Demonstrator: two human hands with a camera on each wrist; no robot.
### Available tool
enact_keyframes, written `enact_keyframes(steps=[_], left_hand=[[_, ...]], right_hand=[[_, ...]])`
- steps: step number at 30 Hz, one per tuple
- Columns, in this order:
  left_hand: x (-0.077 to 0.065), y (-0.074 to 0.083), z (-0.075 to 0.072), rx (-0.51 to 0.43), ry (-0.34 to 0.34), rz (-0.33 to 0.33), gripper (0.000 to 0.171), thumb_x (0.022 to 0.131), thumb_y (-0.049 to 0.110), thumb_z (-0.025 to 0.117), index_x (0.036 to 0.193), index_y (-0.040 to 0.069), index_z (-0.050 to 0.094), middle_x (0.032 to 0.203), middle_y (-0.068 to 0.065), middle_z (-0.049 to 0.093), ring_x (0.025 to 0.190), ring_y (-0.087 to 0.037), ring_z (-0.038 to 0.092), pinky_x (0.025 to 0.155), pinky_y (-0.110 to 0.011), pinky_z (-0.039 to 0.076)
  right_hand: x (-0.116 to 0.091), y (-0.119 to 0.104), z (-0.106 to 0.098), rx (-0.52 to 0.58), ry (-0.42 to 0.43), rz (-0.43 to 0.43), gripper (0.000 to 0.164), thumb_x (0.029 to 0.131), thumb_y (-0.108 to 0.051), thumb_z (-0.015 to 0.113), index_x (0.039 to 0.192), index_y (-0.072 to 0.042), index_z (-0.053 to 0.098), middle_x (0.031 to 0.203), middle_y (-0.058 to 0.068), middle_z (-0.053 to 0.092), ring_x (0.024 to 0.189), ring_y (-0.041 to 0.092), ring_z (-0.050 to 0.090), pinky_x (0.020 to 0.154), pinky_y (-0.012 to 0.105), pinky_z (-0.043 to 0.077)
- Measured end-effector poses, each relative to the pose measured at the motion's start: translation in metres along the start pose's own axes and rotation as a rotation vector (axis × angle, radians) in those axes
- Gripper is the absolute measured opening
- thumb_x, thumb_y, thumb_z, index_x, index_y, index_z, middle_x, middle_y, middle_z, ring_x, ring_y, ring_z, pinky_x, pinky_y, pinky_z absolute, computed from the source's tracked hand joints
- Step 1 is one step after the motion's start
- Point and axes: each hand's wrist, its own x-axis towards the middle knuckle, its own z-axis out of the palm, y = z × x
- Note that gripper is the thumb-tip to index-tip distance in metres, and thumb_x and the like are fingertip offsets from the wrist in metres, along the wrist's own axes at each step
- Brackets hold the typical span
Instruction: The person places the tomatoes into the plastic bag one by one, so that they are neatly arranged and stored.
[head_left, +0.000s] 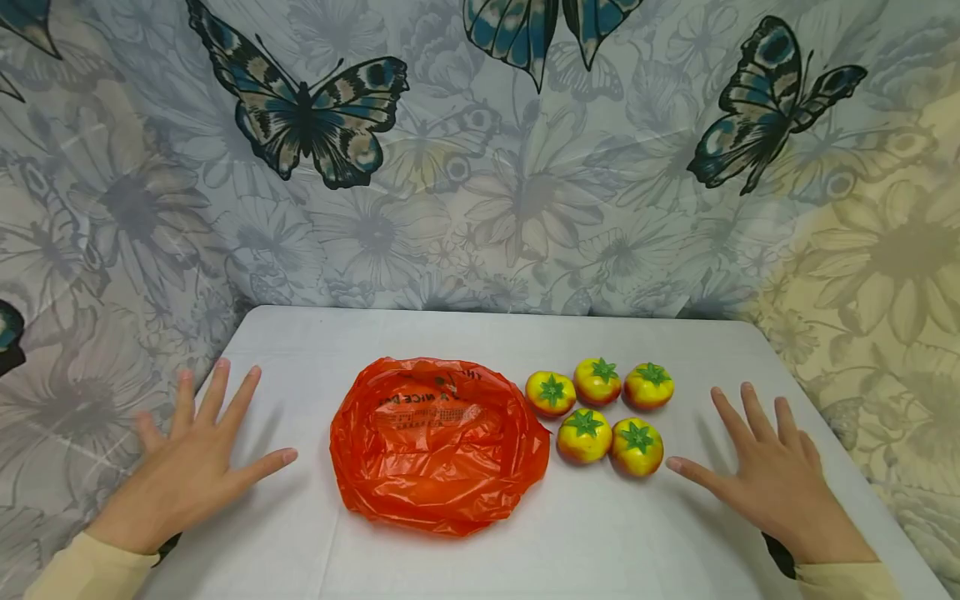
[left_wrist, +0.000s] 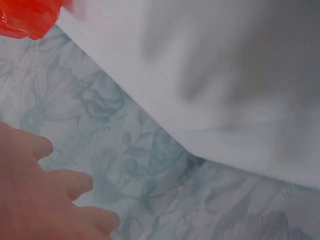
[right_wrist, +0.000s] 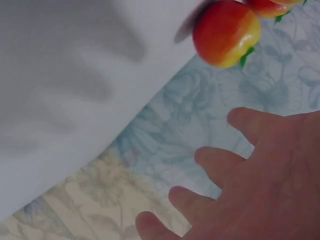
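Fingers spread, my left hand [head_left: 197, 467] hovers over the left part of the white table, holding nothing. To its right lies a crumpled red plastic bag [head_left: 442, 450] with dark printing on it. Beside the bag sit several red-and-yellow tomatoes with green leafy tops, such as the front right tomato [head_left: 637, 447] and the back right tomato [head_left: 648, 387]. My right hand [head_left: 780, 483] is spread too, its thumb tip close to the front right tomato in the head view. In the right wrist view one tomato [right_wrist: 225, 32] shows above the fingers.
The white table [head_left: 300, 567] ends at a back edge against a hanging cloth [head_left: 525, 225] printed with flowers and butterflies. That cloth also runs along the left and right sides. Both hands cast shadows on the tabletop.
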Motion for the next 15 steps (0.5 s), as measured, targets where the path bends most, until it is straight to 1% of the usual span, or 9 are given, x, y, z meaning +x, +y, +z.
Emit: enact_keyframes(steps=[3, 5, 10, 12, 15], left_hand=[[0.002, 0.006, -0.001, -0.026, -0.025, 0.019, 0.117, 0.093, 0.08, 0.062, 0.176, 0.028, -0.002, 0.181, -0.007, -0.023, 0.16, -0.057, -0.028, 0.096, -0.104, -0.001], [0.003, 0.012, -0.001, -0.05, -0.037, 0.033, 0.116, 0.093, 0.08, 0.062, 0.175, 0.03, -0.002, 0.181, -0.005, -0.022, 0.161, -0.055, -0.027, 0.099, -0.102, 0.001], [0.008, 0.028, 0.0, -0.131, -0.058, 0.061, 0.113, 0.095, 0.076, 0.063, 0.175, 0.032, -0.004, 0.182, -0.004, -0.02, 0.163, -0.05, -0.027, 0.108, -0.098, -0.004], [0.011, 0.034, 0.001, -0.16, -0.069, 0.067, 0.112, 0.096, 0.076, 0.063, 0.175, 0.034, -0.005, 0.182, -0.003, -0.018, 0.164, -0.049, -0.025, 0.11, -0.096, -0.003], [0.015, 0.043, 0.003, -0.193, -0.085, 0.078, 0.112, 0.095, 0.078, 0.062, 0.175, 0.035, -0.005, 0.183, -0.002, -0.016, 0.166, -0.05, -0.017, 0.114, -0.094, 0.005]], right_hand=[[0.0, -0.007, -0.002, 0.008, 0.007, -0.026, 0.126, 0.087, -0.086, 0.062, 0.175, -0.013, 0.009, 0.175, 0.037, -0.001, 0.152, 0.077, -0.002, 0.11, 0.092, 0.017], [0.001, -0.013, -0.004, 0.016, 0.007, -0.043, 0.125, 0.087, -0.086, 0.063, 0.175, -0.013, 0.013, 0.175, 0.038, 0.004, 0.152, 0.077, 0.003, 0.108, 0.093, 0.02], [0.001, -0.028, -0.009, 0.018, -0.019, -0.086, 0.122, 0.087, -0.087, 0.062, 0.174, -0.013, 0.018, 0.175, 0.036, 0.012, 0.152, 0.072, 0.018, 0.106, 0.093, 0.028], [0.0, -0.034, -0.01, 0.019, -0.025, -0.105, 0.122, 0.086, -0.088, 0.062, 0.174, -0.014, 0.021, 0.176, 0.035, 0.015, 0.152, 0.07, 0.022, 0.106, 0.091, 0.031], [-0.001, -0.043, -0.01, 0.017, -0.006, -0.139, 0.121, 0.085, -0.089, 0.062, 0.173, -0.013, 0.027, 0.175, 0.033, 0.021, 0.152, 0.067, 0.028, 0.106, 0.088, 0.036]])
